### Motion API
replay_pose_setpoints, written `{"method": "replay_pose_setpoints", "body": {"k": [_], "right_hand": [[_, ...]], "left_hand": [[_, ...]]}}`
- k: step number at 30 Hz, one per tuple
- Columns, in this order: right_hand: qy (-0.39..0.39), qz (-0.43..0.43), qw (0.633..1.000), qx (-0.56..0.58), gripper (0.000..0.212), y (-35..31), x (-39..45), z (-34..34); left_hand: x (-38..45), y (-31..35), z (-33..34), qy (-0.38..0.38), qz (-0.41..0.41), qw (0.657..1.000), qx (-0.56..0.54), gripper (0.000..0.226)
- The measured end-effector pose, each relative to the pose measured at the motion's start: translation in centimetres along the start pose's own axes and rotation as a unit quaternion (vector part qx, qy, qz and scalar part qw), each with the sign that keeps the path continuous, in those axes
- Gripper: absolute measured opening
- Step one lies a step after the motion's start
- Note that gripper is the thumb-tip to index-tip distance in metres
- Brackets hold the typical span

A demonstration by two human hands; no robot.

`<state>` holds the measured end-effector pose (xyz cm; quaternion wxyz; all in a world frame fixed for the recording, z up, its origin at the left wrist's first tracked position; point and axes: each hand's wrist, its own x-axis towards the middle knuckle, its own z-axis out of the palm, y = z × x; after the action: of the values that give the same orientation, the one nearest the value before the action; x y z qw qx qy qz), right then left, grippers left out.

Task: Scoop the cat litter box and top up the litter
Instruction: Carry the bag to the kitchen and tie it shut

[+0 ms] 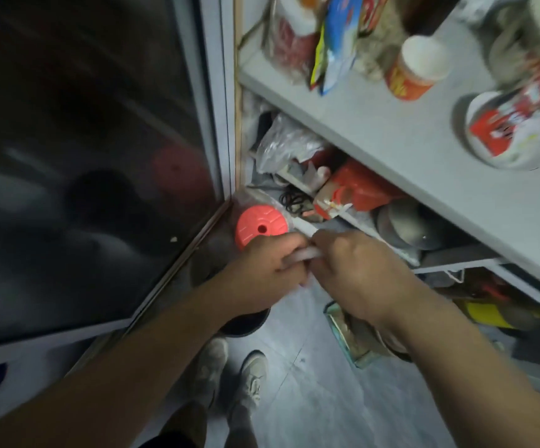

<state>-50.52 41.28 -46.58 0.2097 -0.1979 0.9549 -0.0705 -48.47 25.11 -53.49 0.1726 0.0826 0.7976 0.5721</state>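
Both hands meet in front of a low shelf and grip one thin white object (301,253), possibly a rolled plastic bag; blur hides what it is. My left hand (262,273) holds its left part with curled fingers. My right hand (356,270) pinches its right end. The white object runs up and back toward the shelf edge (304,226). No litter box or scoop is in view.
A round orange lid (259,227) sits just behind my left hand. Grey shelves (391,130) on the right carry jars, packets, a bowl, a red container (359,189) and metal pans. A dark glass door (84,156) stands to the left. A dark bucket (246,324) and my shoes rest on the floor.
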Motion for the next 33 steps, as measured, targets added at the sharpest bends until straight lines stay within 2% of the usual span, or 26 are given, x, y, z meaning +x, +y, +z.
{"method": "replay_pose_setpoints", "body": {"k": [2,4,7,9,11,15,18,20,22,28,33], "right_hand": [[0.008,-0.004,1.000,0.018,0.022,-0.2,-1.6,-3.5],[-0.011,-0.010,0.998,0.059,0.020,-0.7,-3.3,-6.8],[-0.078,0.005,0.973,0.219,0.015,-0.8,-5.7,-10.8],[-0.109,0.008,0.945,0.307,0.016,-0.9,-7.1,-12.7],[-0.112,0.008,0.928,0.355,0.021,-1.2,-8.4,-14.2],[-0.095,-0.012,0.891,0.445,0.032,-2.2,-10.7,-16.3],[-0.077,-0.057,0.858,0.505,0.019,-3.2,-12.0,-17.5],[-0.077,-0.085,0.838,0.534,0.012,-3.9,-12.8,-18.3],[-0.077,-0.093,0.825,0.552,0.010,-4.1,-13.3,-18.9],[-0.020,-0.085,0.851,0.518,0.017,-5.3,-14.0,-20.0],[0.020,-0.080,0.851,0.518,0.029,-6.3,-14.4,-20.8]], "left_hand": [[-0.8,3.1,-1.0,0.006,0.005,1.000,-0.020,0.019],[-1.7,5.5,-1.9,0.017,0.018,1.000,-0.015,0.012],[-3.3,8.8,-3.0,0.002,0.027,1.000,-0.009,0.006],[-4.5,10.8,-3.5,-0.001,0.028,1.000,-0.002,0.006],[-5.4,12.7,-3.9,0.011,0.046,0.999,0.015,0.018],[-6.9,16.2,-4.8,0.012,0.151,0.987,0.045,0.017],[-8.7,18.6,-5.1,0.000,0.120,0.991,-0.064,0.026],[-9.4,19.5,-5.1,-0.008,0.102,0.985,-0.137,0.015],[-9.8,19.8,-5.0,0.003,0.096,0.984,-0.152,0.011],[-10.7,20.9,-4.5,0.021,0.094,0.982,-0.161,0.015],[-11.2,22.0,-5.3,0.021,0.119,0.977,-0.175,0.022]]}}
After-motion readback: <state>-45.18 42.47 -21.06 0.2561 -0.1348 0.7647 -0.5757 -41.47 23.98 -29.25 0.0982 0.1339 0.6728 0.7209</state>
